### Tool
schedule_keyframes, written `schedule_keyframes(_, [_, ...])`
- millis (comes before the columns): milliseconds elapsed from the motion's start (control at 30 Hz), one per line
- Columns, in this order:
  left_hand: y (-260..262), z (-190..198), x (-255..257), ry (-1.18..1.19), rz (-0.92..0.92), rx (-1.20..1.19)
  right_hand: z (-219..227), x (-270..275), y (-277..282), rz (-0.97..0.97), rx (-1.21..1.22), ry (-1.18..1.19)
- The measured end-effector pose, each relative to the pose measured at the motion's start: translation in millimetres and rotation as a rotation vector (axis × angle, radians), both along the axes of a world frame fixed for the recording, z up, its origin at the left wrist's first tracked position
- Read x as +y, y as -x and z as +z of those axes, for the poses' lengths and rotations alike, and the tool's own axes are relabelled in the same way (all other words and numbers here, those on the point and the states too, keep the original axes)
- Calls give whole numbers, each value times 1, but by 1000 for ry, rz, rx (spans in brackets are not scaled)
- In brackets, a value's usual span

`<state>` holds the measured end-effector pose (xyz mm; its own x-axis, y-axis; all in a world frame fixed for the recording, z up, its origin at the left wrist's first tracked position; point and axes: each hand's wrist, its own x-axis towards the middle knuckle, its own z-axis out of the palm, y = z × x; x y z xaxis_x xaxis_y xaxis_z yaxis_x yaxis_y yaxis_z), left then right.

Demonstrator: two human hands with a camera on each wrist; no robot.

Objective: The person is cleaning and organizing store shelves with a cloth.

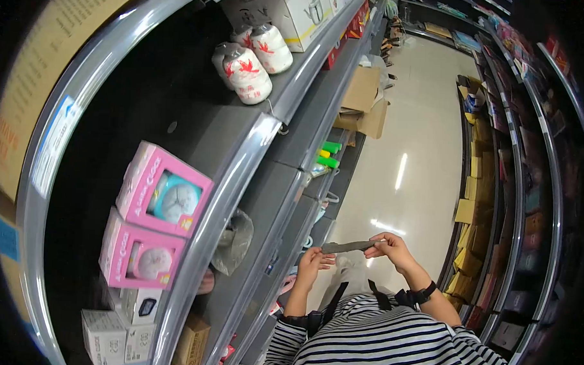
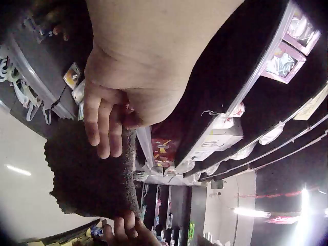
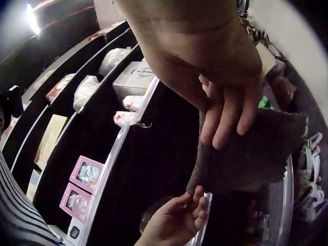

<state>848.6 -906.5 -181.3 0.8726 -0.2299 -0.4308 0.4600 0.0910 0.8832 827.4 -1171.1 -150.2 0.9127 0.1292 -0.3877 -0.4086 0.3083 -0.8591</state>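
A dark cloth point(image 1: 349, 247) is held flat between both hands; one end is pinched by the left hand point(image 1: 313, 262); the other is pinched by the right hand point(image 1: 392, 248).

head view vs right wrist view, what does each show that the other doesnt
Only the head view shows the shiny aisle floor, the striped shirt front and green items on a lower shelf. Only the right wrist view shows the dark cloth's fuzzy flat face. Both show the left hand and right hand pinching that cloth, plus the pink clock boxes.
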Motion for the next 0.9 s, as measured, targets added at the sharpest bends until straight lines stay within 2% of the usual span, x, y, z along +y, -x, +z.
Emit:
schedule_keyframes(233, [-84,14,-21,-5,10,-48,25,-24,-101,103,-120,91])
schedule_keyframes(400, [-109,36,-28,13,55,-112,26,-36,-160,152,-148,56])
schedule_keyframes(467, [-113,34,-32,-106,94,-204,23,-35,-187,224,-151,52])
schedule_keyframes(600, [-113,8,-38,-274,292,-273,16,-25,-240,457,-188,87])
schedule_keyframes(733, [-109,35,-59,-273,540,-174,15,-18,-278,661,-250,87])
schedule_keyframes(800, [-106,37,-63,-560,618,-255,23,-8,-296,772,-232,25])
schedule_keyframes(833, [-107,45,-66,-711,651,-260,20,1,-304,813,-322,78])
schedule_keyframes(900, [-109,41,-56,-801,773,-289,30,26,-319,898,-328,129])
